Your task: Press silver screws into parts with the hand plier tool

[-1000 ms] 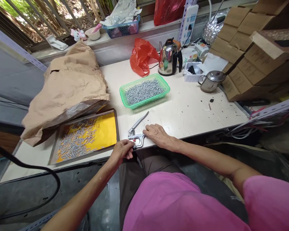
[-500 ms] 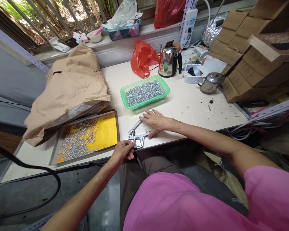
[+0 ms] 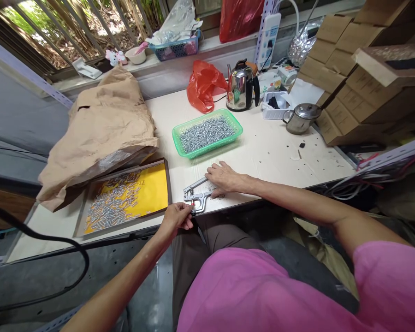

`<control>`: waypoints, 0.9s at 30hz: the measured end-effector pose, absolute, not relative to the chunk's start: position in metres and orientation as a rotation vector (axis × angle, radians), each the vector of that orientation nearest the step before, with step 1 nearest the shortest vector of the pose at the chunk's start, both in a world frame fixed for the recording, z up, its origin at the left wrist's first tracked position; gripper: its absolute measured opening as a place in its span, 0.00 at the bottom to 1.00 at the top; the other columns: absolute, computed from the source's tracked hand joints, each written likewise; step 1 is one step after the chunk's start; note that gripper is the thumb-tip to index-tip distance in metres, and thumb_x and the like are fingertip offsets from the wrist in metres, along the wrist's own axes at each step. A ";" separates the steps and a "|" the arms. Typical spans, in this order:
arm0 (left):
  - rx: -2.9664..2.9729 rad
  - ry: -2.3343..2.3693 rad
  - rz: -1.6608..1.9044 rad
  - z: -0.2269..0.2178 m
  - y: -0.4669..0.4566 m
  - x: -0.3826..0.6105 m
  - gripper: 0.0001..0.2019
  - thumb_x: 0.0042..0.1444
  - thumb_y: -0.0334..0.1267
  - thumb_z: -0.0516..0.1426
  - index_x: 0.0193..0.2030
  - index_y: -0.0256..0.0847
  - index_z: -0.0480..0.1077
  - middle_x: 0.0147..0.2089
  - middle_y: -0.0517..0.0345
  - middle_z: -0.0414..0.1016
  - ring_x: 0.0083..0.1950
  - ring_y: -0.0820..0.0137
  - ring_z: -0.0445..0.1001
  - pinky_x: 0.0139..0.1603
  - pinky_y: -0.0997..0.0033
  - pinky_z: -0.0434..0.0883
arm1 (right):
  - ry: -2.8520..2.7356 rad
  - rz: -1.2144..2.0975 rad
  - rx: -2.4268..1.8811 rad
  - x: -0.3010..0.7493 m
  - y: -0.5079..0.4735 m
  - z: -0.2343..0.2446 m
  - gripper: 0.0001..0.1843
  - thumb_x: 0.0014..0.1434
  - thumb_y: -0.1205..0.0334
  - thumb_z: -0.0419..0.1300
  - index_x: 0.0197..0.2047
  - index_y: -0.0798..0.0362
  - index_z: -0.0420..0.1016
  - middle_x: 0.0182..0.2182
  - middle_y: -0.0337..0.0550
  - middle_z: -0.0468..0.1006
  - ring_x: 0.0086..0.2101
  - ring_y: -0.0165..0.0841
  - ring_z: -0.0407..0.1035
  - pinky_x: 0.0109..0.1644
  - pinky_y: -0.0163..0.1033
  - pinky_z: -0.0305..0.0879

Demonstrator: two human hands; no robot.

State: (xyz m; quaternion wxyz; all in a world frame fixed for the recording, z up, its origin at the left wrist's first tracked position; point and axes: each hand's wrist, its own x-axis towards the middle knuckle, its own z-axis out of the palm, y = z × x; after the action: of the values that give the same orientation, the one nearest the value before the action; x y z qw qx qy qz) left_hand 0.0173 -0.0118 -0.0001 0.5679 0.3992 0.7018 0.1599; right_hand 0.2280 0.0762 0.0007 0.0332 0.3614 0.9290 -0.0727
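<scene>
Left grip [image 3: 180, 215] pinched, right grip [image 3: 226, 179] palm-down and spread, thumb [image 3: 216, 192] apart, both forearms [image 3: 287, 192] angled inward.

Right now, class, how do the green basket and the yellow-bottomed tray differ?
The green basket has rounded corners; the yellow-bottomed tray has square ones. Small metal pieces cover the green basket's bottom but leave much of the yellow-bottomed tray bare. The basket sits nearer the kettle; the tray lies nearer the left hand. Both hold metal pieces.

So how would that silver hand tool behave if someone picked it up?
The silver hand tool would probably feel stiff and fairly heavy for its size, since its frame looks like metal. Its upper handle would likely spring back after squeezing, given the coil spring below it.
</scene>
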 end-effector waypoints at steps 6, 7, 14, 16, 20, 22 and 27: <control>1.521 1.866 0.317 0.000 -0.021 0.016 0.13 0.58 0.47 0.54 0.37 0.39 0.69 0.24 0.59 0.72 0.21 0.69 0.72 0.26 0.70 0.67 | 2.854 -0.255 1.175 0.230 0.067 0.005 0.26 0.53 0.46 0.65 0.45 0.60 0.73 0.45 0.54 0.71 0.49 0.44 0.61 0.52 0.48 0.52; 1.738 1.884 0.342 0.000 -0.021 0.018 0.12 0.59 0.46 0.53 0.41 0.39 0.70 0.29 0.56 0.74 0.27 0.67 0.75 0.30 0.69 0.69 | 2.847 -0.257 1.182 0.230 0.066 0.006 0.26 0.53 0.46 0.66 0.45 0.60 0.73 0.44 0.54 0.72 0.48 0.44 0.61 0.52 0.48 0.53; 2.581 1.489 0.221 -0.003 0.016 0.049 0.26 0.56 0.38 0.59 0.60 0.37 0.60 0.59 0.43 0.67 0.59 0.55 0.64 0.57 0.57 0.66 | 2.851 -0.194 1.170 0.229 0.063 0.004 0.27 0.57 0.46 0.62 0.47 0.62 0.71 0.45 0.55 0.71 0.48 0.45 0.62 0.50 0.48 0.55; 2.599 1.424 0.100 -0.004 0.029 0.053 0.28 0.55 0.39 0.59 0.62 0.37 0.58 0.58 0.44 0.67 0.57 0.56 0.65 0.56 0.58 0.66 | 2.836 -0.205 1.175 0.231 0.062 0.003 0.30 0.55 0.44 0.63 0.49 0.63 0.70 0.45 0.55 0.71 0.48 0.45 0.62 0.49 0.47 0.57; 2.670 1.339 -0.075 -0.003 0.046 0.054 0.32 0.53 0.42 0.61 0.62 0.35 0.58 0.54 0.42 0.68 0.53 0.54 0.66 0.53 0.56 0.67 | 2.756 -0.261 1.233 0.237 0.061 0.010 0.35 0.50 0.48 0.68 0.54 0.63 0.67 0.48 0.55 0.70 0.48 0.45 0.62 0.46 0.44 0.61; 2.679 1.302 -0.128 0.000 0.051 0.054 0.30 0.53 0.44 0.61 0.60 0.33 0.62 0.51 0.42 0.69 0.51 0.54 0.66 0.51 0.56 0.67 | 2.712 -0.280 1.251 0.238 0.059 0.016 0.32 0.50 0.50 0.68 0.52 0.62 0.69 0.48 0.55 0.71 0.49 0.45 0.63 0.46 0.43 0.61; 2.593 1.277 -0.053 0.002 0.056 0.053 0.21 0.54 0.45 0.61 0.50 0.34 0.70 0.44 0.47 0.72 0.47 0.57 0.67 0.47 0.61 0.67 | 2.686 -0.319 1.284 0.235 0.054 0.026 0.18 0.57 0.56 0.64 0.46 0.60 0.73 0.46 0.54 0.73 0.49 0.43 0.65 0.48 0.42 0.59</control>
State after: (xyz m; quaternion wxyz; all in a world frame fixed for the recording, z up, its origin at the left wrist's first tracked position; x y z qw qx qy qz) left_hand 0.0532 0.0560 0.0021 0.1252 0.8899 0.4383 -0.0184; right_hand 0.2349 0.0536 0.0263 0.0738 0.4277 0.8946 -0.1063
